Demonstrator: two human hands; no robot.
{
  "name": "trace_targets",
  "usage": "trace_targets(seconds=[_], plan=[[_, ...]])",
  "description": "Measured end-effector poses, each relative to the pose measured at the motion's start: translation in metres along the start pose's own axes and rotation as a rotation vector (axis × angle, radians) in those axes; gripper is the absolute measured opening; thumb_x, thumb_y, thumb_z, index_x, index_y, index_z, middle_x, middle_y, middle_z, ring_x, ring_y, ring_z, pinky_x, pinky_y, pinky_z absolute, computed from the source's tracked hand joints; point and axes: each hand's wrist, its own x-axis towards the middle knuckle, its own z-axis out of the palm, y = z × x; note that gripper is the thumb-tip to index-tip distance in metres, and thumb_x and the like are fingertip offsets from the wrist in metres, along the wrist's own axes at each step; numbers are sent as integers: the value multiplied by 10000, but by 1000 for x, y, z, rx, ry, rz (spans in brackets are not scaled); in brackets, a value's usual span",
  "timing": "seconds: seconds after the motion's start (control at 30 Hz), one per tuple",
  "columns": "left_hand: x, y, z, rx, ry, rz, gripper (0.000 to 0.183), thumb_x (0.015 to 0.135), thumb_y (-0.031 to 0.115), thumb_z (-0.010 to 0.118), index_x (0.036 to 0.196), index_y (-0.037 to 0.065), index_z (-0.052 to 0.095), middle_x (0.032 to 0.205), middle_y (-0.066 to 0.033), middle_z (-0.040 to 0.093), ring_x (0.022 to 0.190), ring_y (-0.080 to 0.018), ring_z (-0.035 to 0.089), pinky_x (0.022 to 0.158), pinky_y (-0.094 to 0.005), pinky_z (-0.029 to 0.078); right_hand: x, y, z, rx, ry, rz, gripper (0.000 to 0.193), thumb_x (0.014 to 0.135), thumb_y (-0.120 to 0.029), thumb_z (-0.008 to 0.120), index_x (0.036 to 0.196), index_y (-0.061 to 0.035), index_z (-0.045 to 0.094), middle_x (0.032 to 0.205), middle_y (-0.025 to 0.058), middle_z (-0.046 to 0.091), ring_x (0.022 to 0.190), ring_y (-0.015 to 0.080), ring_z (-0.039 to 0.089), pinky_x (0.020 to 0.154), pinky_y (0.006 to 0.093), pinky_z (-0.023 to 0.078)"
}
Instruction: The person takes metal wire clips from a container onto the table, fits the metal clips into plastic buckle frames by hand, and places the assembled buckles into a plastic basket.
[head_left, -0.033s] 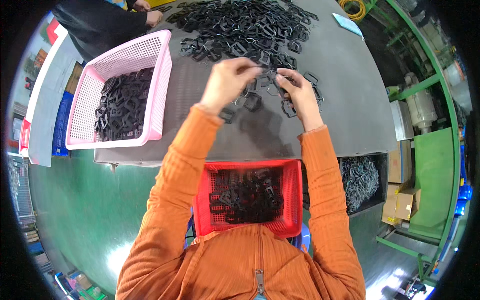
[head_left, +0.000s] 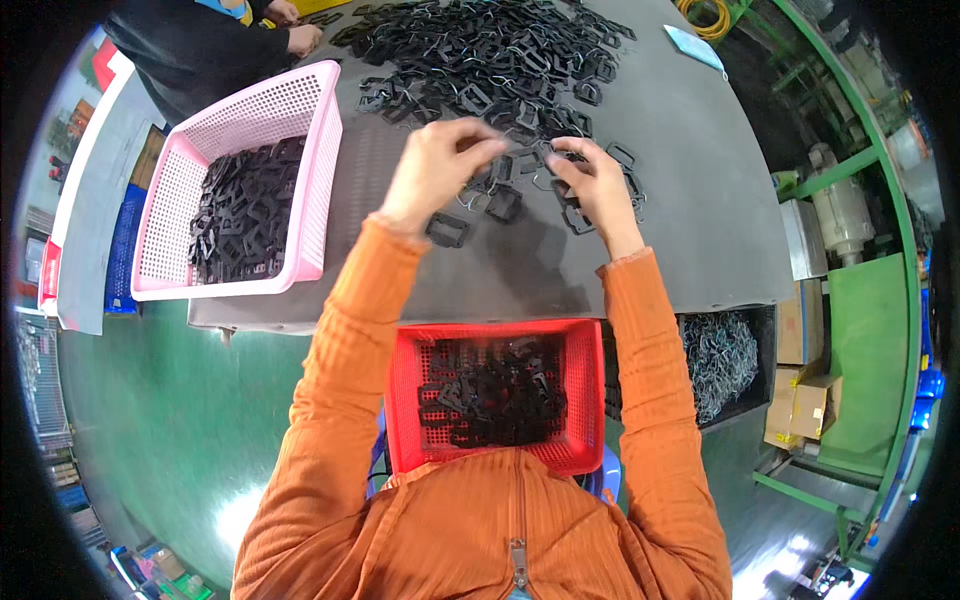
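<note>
Above the grey table both my hands are close together, just in front of a large heap of black frame-shaped buckles (head_left: 490, 60), many with silvery wire loops. My left hand (head_left: 445, 165) is closed in a pinch, thumb against fingertips. Motion blurs its tips, so what it holds cannot be made out. To its right, my right hand (head_left: 597, 188) has thumb and forefinger closed on a black buckle (head_left: 545, 152), mostly hidden by the fingers. A loose black buckle (head_left: 447, 230) lies below my left wrist. Another dark buckle (head_left: 503, 204) rests between my hands.
A pink basket (head_left: 332, 170) of black pieces stands on the left. A red basket (head_left: 592, 400) with similar pieces sits at my lap, beside a dark bin of metal wire pieces (head_left: 722, 365). Another person's hand (head_left: 304, 40) works at the far left. A blue mask-like item (head_left: 697, 47) lies far right.
My left hand has shifted slightly left, away from my right hand, uncovering more of the loose buckle below its wrist. My right hand has barely moved.
</note>
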Motion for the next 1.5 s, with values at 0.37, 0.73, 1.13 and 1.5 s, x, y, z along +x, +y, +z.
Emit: trace_targets(seconds=[0.37,0.73,1.13,1.5], plan=[[-15,-51,42,608,99,43,189,793,216,658,837,33,676,836,-145,654,791,-329,630,716,-404,499,54,23,25,-792,-53,-49,329,766,-337,712,940,-59,674,826,168,680,831,316,658,721,401,500],[-15,-46,42,293,206,188,220,768,74,680,940,-7,570,831,-153,628,630,-222,604,606,-326,484,30,-9,9,-339,-48,119,308,773,-264,739,753,31,653,616,53,622,498,99,542,465,255,409],[-13,-61,19,436,199,250,327,774,106,660,1090,40,611,1036,-112,633,888,-263,607,798,-352,489,22,6,-21,-405,31,101,306,750,-268,763,723,5,628,607,36,586,526,98,535,496,251,407],[-29,-46,51,111,138,65,302,786,196,717,1027,31,642,993,-72,635,865,-169,590,696,-295,494,-4,-3,-27,-199,-44,195,287,759,-276,765,696,-49,600,584,-8,556,495,54,490,423,210,335]])
